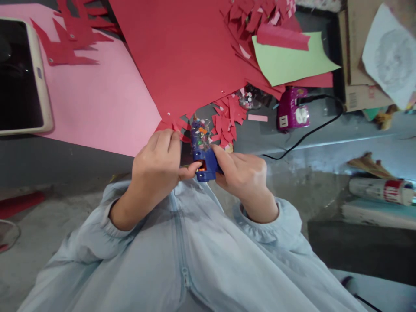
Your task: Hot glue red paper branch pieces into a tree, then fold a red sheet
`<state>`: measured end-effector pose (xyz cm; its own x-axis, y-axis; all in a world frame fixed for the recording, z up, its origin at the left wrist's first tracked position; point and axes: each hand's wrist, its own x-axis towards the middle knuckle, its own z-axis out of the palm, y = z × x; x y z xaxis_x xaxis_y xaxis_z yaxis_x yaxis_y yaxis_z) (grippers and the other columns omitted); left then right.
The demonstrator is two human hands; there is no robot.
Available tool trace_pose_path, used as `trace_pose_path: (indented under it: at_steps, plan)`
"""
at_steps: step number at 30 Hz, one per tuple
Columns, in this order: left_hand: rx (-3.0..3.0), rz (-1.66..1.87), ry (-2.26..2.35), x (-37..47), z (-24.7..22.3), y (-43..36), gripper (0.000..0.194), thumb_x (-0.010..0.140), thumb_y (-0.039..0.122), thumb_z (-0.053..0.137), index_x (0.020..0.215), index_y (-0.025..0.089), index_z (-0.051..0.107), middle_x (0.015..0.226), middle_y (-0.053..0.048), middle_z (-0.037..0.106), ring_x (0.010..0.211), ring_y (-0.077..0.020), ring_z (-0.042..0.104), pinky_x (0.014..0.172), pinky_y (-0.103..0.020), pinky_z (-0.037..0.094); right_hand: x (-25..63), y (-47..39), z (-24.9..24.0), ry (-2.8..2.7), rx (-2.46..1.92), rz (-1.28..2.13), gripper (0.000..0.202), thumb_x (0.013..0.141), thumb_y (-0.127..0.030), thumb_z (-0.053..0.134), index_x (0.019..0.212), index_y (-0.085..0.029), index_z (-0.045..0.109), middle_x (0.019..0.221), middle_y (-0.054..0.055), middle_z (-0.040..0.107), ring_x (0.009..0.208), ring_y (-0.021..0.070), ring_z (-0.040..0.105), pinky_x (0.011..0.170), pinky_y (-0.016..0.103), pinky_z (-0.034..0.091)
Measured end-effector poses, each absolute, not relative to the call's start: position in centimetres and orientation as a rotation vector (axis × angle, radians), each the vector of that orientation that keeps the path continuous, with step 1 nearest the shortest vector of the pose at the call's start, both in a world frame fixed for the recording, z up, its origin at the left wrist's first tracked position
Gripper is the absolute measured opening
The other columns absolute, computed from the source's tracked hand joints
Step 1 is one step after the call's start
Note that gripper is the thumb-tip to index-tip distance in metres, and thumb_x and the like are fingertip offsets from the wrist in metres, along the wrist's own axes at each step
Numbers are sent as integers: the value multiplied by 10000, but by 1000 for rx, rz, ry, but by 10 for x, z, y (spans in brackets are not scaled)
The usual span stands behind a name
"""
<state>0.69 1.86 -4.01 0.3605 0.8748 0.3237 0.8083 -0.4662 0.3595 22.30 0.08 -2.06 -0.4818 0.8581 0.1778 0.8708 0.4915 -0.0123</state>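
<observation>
A blue hot glue gun (205, 158) points away from me at the table's near edge, with colourful scraps and clear strands stuck about its front. My right hand (243, 171) is closed around its handle from the right. The thumb of my left hand (159, 160) reaches over to touch the orange part at the gun's rear. Its other fingers are curled beside the gun, and whatever they may hold is hidden. Red paper scraps (226, 121) lie just beyond the gun, near a large red sheet (185, 52).
A pink sheet (97, 99), cut red paper shapes (69, 47) and a tablet-like device (22, 78) lie to the left. To the right are a green sheet (289, 65), a purple corded device (292, 112) and cardboard (357, 93). A can (380, 190) lies lower right.
</observation>
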Motion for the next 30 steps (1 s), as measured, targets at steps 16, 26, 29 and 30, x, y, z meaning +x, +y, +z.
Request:
trace_pose_path:
  at_steps: [16,26,29,30]
  plan:
    - [2526,767,1469,4,-42,19,906,895,784,190,1245,41,574,1096,-192,669,1002,-276,622,814,-349,501,221,0,-10,-2364,-1598,63,303,888,-398,544,1083,-194,656,660,34,678,546,155,600,504,276,365]
    - [2569,644,1485,4,-36,17,466,857,215,439,1253,6,569,1131,-180,663,1042,-285,622,852,-359,531,239,-6,-2,-1734,-1821,1042,303,808,-474,669,952,-211,623,671,-4,634,565,165,592,534,309,485]
    - [2596,642,1491,3,-36,17,494,806,122,414,1262,4,564,1136,-176,661,1037,-271,625,828,-342,540,236,-6,2,-1710,-1784,1111,257,786,-410,694,929,-205,632,625,-15,614,603,180,632,536,296,489]
    - [2602,641,1491,3,-36,17,497,802,109,408,1263,8,563,1133,-177,661,1032,-268,627,815,-340,543,235,-5,3,-1722,-1780,1106,234,779,-394,701,903,-208,632,623,-14,615,608,182,637,534,292,488]
